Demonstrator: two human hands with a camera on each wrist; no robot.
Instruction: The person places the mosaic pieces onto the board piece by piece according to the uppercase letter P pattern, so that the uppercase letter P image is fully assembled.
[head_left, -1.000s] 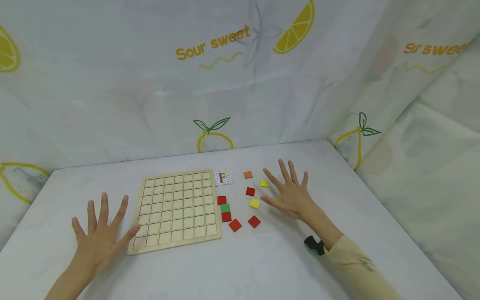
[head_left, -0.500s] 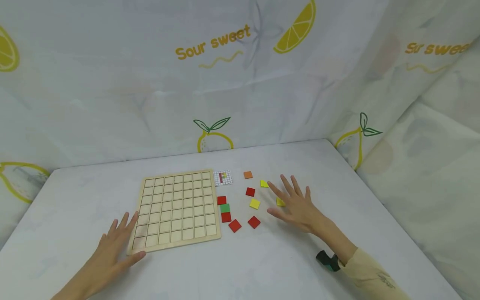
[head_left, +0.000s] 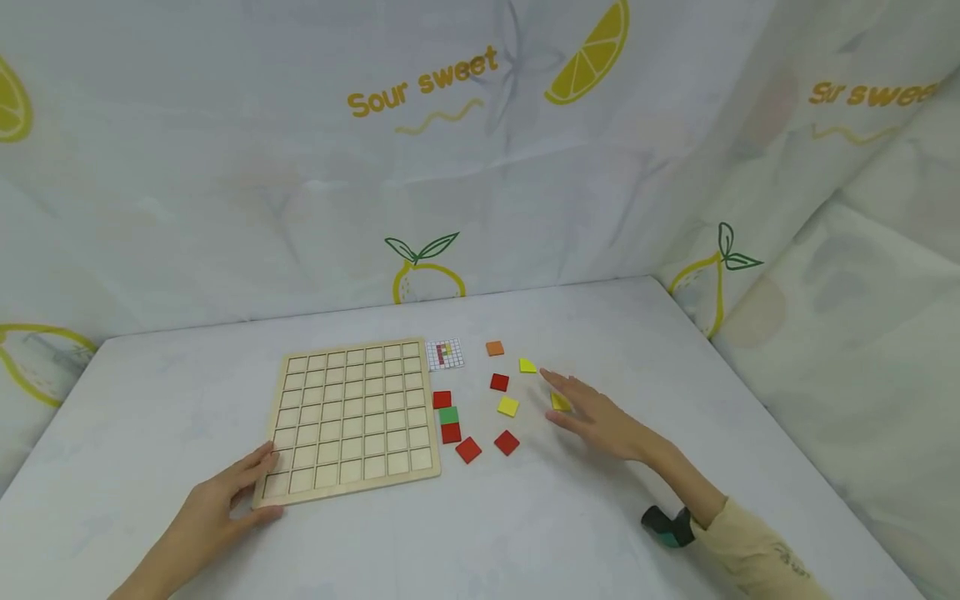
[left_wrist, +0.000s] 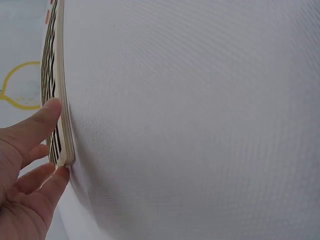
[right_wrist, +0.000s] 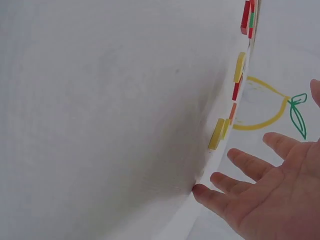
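A square wooden grid board [head_left: 352, 417] lies on the white table. My left hand [head_left: 213, 508] holds its near left corner, the thumb at the front edge and the fingers at the left side. The left wrist view shows the thumb [left_wrist: 42, 122] and fingertips [left_wrist: 59, 180] touching the board edge [left_wrist: 65, 100]. My right hand [head_left: 603, 421] is over the right of the table with fingers extended and nothing held. It partly covers a yellow tile [head_left: 559, 402]. In the right wrist view, the palm [right_wrist: 280, 200] faces the camera.
Red tiles [head_left: 507, 442], a green tile [head_left: 448, 415], an orange tile [head_left: 495, 348] and other yellow tiles [head_left: 507, 406] lie right of the board. A small printed pattern card [head_left: 446, 355] sits by its far right corner. A lemon-print cloth [head_left: 300, 167] hangs behind.
My left hand has come in toward the board, from spread in the air to holding its near left corner. My right hand has lowered and shifted slightly right, its fingers drawing closer together.
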